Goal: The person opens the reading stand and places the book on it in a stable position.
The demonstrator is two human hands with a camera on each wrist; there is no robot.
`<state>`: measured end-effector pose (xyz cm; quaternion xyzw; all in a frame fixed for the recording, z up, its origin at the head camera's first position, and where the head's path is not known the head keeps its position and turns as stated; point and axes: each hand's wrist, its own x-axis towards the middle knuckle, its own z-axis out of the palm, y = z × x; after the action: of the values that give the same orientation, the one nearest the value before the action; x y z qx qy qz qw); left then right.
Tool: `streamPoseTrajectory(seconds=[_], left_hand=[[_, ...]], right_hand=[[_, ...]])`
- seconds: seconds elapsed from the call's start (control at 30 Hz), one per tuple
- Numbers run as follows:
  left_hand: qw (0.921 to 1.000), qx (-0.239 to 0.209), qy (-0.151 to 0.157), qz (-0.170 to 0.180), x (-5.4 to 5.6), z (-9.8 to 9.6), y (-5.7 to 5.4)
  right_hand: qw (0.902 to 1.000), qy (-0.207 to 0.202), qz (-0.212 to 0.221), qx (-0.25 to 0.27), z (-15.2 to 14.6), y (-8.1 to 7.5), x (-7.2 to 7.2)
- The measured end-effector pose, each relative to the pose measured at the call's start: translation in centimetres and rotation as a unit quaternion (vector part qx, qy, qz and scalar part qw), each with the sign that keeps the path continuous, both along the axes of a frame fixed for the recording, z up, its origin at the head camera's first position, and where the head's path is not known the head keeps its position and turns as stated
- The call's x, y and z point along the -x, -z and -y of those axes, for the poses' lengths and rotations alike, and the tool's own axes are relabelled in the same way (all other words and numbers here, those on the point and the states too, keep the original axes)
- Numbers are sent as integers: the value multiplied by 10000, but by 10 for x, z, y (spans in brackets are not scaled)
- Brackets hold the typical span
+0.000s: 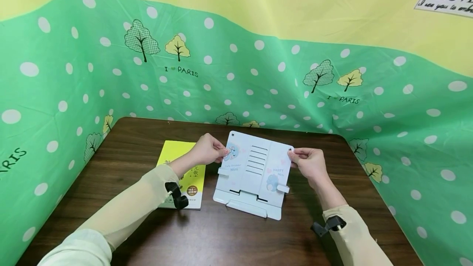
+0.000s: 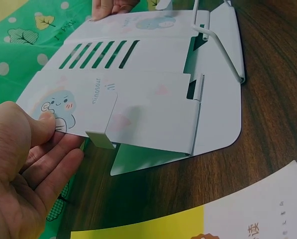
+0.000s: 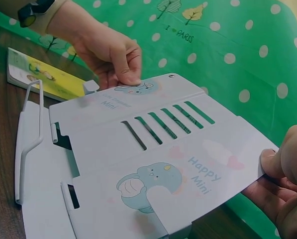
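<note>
A white book stand printed with small dinosaurs stands on the table, its slotted back plate raised at a slant from the base plate. My left hand pinches the plate's left edge, thumb on the printed face and fingers behind. On the opposite edge, near the upper corner, my right hand pinches it the same way. A wire ledge runs along the front of the base. Small page clips stick out at the plate's sides. Beneath my left forearm lies a yellow and white book, partly hidden.
The dark wooden table ends at a green and yellow printed curtain, which hangs close behind it and along both sides. The book lies just left of the stand.
</note>
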<state>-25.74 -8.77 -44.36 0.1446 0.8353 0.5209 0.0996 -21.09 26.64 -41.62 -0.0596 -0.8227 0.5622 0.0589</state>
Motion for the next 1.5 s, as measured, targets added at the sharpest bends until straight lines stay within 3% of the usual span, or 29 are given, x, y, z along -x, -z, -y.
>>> streamPoseTrajectory(seconds=[1.5], left_hand=[[9996, -232, -69, 148, -9, 2, 1]], right_hand=[[9998, -32, 66, -162, 2, 1, 20]])
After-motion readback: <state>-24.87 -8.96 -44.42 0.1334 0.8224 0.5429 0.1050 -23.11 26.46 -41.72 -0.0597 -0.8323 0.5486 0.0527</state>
